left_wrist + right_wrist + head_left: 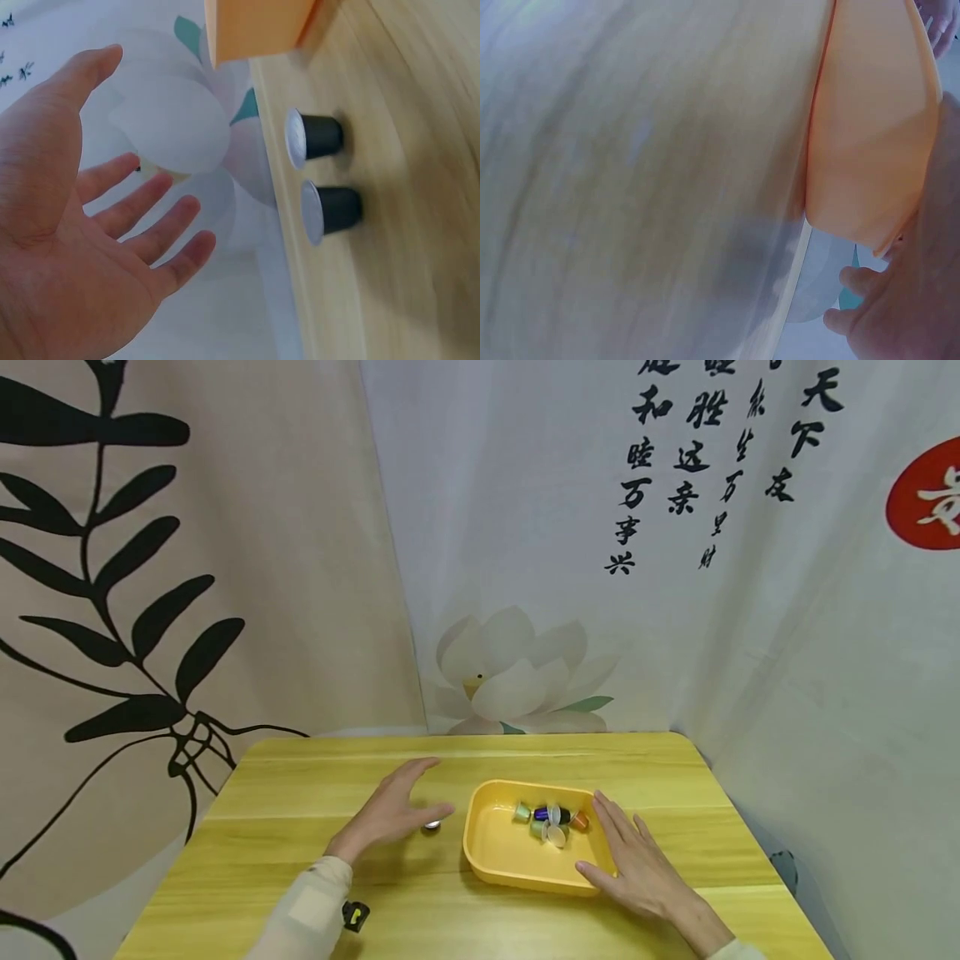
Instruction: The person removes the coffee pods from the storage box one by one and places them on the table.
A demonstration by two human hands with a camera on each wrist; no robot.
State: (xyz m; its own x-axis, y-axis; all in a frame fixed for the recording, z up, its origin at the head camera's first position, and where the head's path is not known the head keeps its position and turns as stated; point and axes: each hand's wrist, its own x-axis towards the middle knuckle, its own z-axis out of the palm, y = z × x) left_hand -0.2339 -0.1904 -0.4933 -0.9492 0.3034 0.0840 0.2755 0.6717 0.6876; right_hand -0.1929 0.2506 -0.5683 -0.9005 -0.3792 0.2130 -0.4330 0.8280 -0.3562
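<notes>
My left hand [393, 806] is held above the table left of the yellow tray [517, 878], its fingers spread and holding nothing. Close by its thumb, a silver-lidded capsule [432, 827] shows partly in the head view. The left wrist view has two dark coffee capsules, an upper one [324, 136] and a lower one [341, 208], lying on their sides beyond the left hand [97, 232]. My right hand [637, 868] rests at the tray's right side with fairly straight fingers. Several coloured capsules [555, 835] lie inside the tray towards its back right.
The tray stands on a yellow wood-grain table [360, 760]. Behind the table hangs a curtain [525, 527] with a printed flower and writing. A small black device [356, 916] sits at the left wrist.
</notes>
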